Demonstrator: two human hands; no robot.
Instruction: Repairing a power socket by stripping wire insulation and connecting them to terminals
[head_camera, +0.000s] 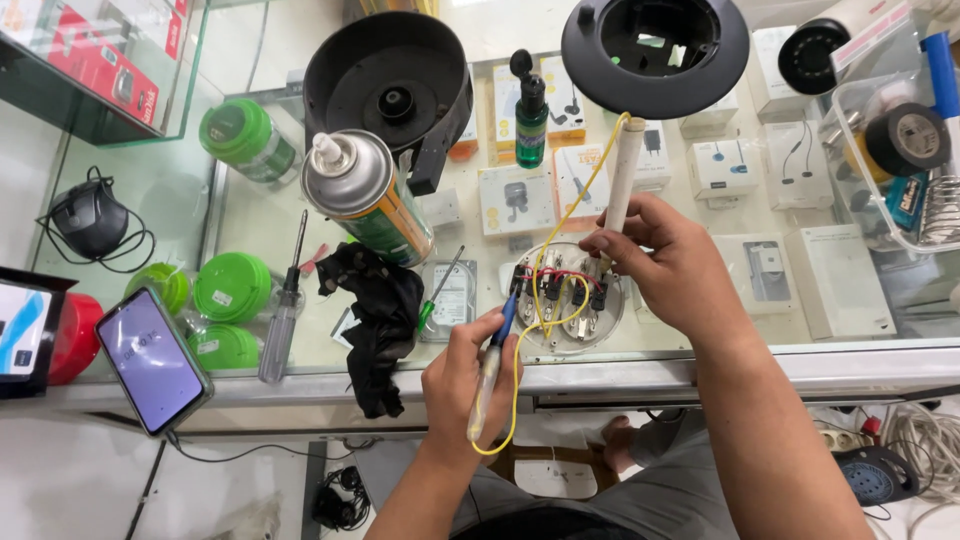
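My left hand (462, 375) grips a screwdriver (494, 358) with a clear handle and blue shaft, its tip at a round clear plate with black switch parts and red and yellow wires (562, 300) on the glass counter. My right hand (668, 268) rests on the plate's right edge, fingers pinching near the wires and the foot of a white tube (621, 172). A yellow wire (585, 185) runs up along the tube to a black round housing (655, 50).
On the glass counter (700, 345) stand a spray can (368, 195), a black round base (388, 85), a dark green bottle (530, 115), a black cloth (378, 310), two more screwdrivers (283, 305), green lidded jars (232, 285) and a phone (152, 358). A tape basket (905, 150) sits right.
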